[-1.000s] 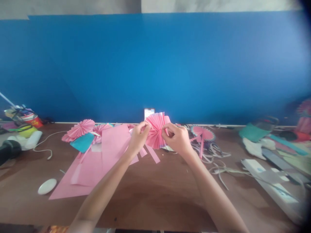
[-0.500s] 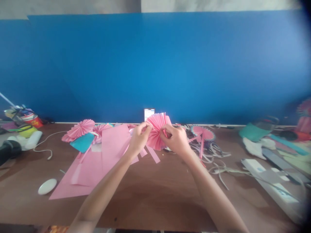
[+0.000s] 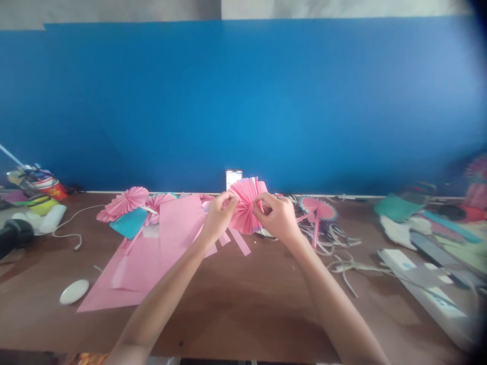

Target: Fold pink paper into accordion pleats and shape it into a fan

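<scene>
A pleated pink paper fan (image 3: pixel 245 197), opened into a near-full round, is held up above the table between my two hands. My left hand (image 3: pixel 220 213) pinches its left edge between thumb and fingertips. On the other side my right hand (image 3: pixel 277 213) is closed on the folds right of the centre, thumb against the pleats. Below and left of the fan lie pink paper sheets (image 3: pixel 142 263) and a short pink strip (image 3: pixel 239 241). A phone (image 3: pixel 233 177) with a lit screen stands behind the fan, partly hidden by it.
Finished pink rosettes (image 3: pixel 127 203) lie at the left beside a teal paper piece (image 3: pixel 130 223); another rosette (image 3: pixel 318 209) lies right among paper scraps (image 3: pixel 335 238). A white oval object (image 3: pixel 74 292) sits front left. A power strip (image 3: pixel 422 289) with cables is at the right.
My right hand has shifted very slightly along the folds to the right. The fan stays in both hands at about the same place; my left hand is nearly still.
</scene>
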Demonstrator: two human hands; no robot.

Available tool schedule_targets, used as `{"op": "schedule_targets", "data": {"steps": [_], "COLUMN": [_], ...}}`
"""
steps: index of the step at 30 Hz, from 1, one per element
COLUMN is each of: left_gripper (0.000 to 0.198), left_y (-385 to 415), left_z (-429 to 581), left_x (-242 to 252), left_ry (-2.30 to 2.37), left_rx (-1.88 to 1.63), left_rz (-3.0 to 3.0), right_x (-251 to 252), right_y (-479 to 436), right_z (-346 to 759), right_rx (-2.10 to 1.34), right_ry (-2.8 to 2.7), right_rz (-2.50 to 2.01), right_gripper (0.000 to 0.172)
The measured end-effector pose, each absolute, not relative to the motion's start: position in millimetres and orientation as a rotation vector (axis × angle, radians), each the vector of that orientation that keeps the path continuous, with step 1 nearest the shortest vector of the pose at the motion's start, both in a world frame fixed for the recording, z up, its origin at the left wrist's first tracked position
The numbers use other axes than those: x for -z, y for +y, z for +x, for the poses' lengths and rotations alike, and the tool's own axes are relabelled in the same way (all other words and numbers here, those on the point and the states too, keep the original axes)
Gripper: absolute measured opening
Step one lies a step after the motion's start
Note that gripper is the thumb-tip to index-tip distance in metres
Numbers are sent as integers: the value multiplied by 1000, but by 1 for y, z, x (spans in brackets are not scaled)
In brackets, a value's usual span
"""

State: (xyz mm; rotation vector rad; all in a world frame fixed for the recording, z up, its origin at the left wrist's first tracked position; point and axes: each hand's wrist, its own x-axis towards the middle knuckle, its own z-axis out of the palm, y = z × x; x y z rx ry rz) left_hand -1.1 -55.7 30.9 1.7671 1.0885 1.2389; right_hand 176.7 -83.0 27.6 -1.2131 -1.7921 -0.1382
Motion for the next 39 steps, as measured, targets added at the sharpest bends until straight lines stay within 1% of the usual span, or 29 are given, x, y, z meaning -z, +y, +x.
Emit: {"op": "schedule_targets", "data": {"steps": [8,13,18,24,27,33,39], "left_gripper": [24,24,19,11,9,14,18], "left_y": [-62,-67,-72,-77,-77,-78,-77], "left_z": [0,-1,-2,-1,-1,0,1], "left_x": [-35,-38,-44,-48,-47,-46,-45], "left_ry": [1061,1045,1027,955,948,957,936], "left_rx": [-1262,-1300,-1374,-1477,-1514,-1525,-1506], "left_rz": [1755,1726,1722,1844,1868,1819,1747], "right_x": [-28,-32,-38,-41,-43,-48,-50], "right_y": [-85,-87,-94,-96,-97,-102,-105], "right_z": [173,174,175,175,176,176,177], "right_rx": [86,-28,-233,-222,-257,-418,-403], "right_ry": [-1832,-1841,-1850,-1836,-1853,-1874,-1872], "right_rz": [-1220,-1162,-1104,-1110,-1110,-1084,-1052], "right_gripper": [11,9,13,9,10,8,8]}}
